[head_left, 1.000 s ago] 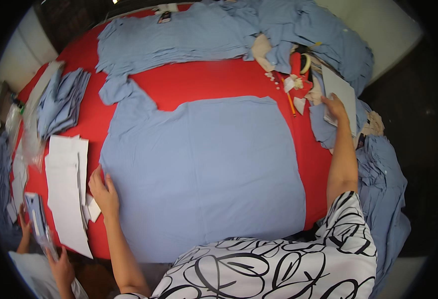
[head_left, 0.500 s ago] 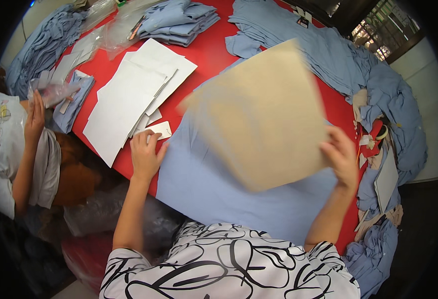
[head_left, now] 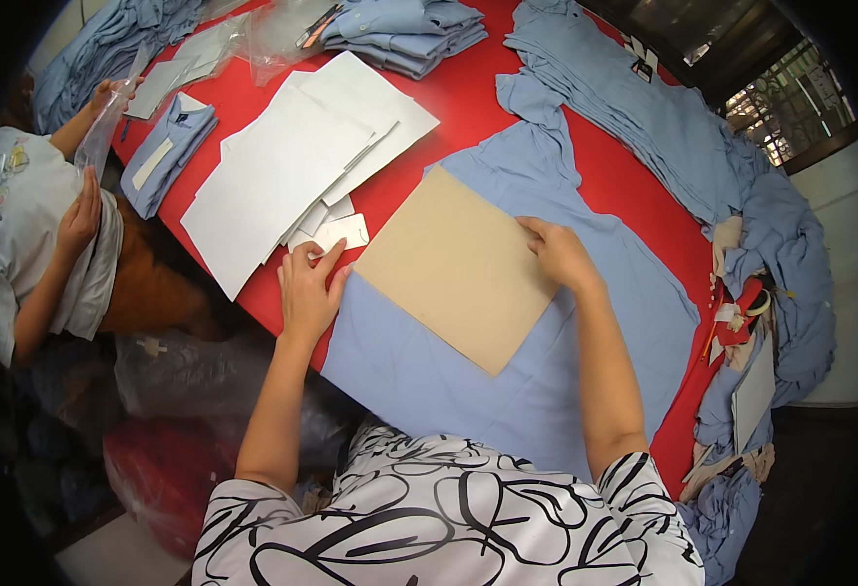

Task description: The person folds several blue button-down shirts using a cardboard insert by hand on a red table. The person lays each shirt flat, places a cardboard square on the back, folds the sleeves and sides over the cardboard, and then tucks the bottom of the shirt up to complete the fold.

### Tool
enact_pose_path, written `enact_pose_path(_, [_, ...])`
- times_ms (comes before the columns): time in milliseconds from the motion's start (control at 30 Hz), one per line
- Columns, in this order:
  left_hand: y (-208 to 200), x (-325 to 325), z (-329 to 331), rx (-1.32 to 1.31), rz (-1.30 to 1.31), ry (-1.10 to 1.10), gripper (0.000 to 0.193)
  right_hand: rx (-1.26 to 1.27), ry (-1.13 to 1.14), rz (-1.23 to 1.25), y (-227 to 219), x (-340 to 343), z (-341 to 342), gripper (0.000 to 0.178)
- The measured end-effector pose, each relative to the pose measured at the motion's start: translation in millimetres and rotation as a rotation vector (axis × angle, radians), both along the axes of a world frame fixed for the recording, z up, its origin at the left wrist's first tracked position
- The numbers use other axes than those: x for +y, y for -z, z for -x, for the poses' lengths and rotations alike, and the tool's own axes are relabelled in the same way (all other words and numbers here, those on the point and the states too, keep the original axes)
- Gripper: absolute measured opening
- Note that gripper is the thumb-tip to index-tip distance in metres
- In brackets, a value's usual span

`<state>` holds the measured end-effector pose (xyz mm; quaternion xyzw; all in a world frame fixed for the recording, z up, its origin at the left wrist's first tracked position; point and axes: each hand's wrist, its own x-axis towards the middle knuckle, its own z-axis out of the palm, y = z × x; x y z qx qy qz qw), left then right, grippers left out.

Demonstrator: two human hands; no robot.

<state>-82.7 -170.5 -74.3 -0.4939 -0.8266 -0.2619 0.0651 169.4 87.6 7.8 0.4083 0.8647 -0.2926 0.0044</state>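
Note:
A tan cardboard sheet (head_left: 456, 269) lies flat, turned at an angle, on a light blue shirt (head_left: 634, 293) spread over the table. At the sheet's right edge, my right hand (head_left: 561, 258) has its index finger and thumb closed on the cardboard; its other fingers are partly hidden. My left hand (head_left: 310, 293) rests with fingers apart beside the sheet's left corner. Its fingertips touch or nearly touch a small white tag (head_left: 343, 232), which lies against a fanned pile of white paper sheets (head_left: 277, 156).
Folded blue shirts (head_left: 404, 34) sit at the far side of the red table (head_left: 411, 122). More blue garments (head_left: 644, 127) heap along the right, near a tape roll (head_left: 759, 302). At left, another person (head_left: 53, 234) handles a clear plastic bag (head_left: 106, 127) beside a folded shirt (head_left: 167, 154).
The cardboard came down from mid-air and left onto the shirt, my right hand moving with it. My left hand stays by the tag. The other person's hands have moved with the plastic bag.

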Motion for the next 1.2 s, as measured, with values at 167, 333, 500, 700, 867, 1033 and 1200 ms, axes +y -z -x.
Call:
enact_pose_path(167, [-9,5,3,-0.079,-0.034,0.006,0.03,0.001,0.009,0.041,-2,3,2,0.04])
enact_pose_path(333, [-26,49,-55,-0.094,-0.13,0.232,0.037,0.016,-0.026,-0.021,8,8,-1,0.041])
enact_pose_path(500, [-14,90,-83,0.018,-0.01,0.301,0.063,-0.01,0.022,0.042,-2,4,4,0.042])
enact_pose_path(700, [-6,96,-82,-0.007,0.065,0.281,0.07,0.061,0.05,-0.38,15,34,-1,0.037])
enact_pose_path(867, [-6,101,-83,-0.006,0.083,0.293,0.07,0.107,0.373,-0.598,36,86,19,0.037])
enact_pose_path(1033, [-7,95,-81,-0.011,0.158,0.257,0.071,0.393,-0.274,0.264,-71,26,27,0.033])
enact_pose_path(1200, [3,99,-79,0.157,0.164,0.304,0.061,0.4,0.021,-0.394,51,24,61,0.049])
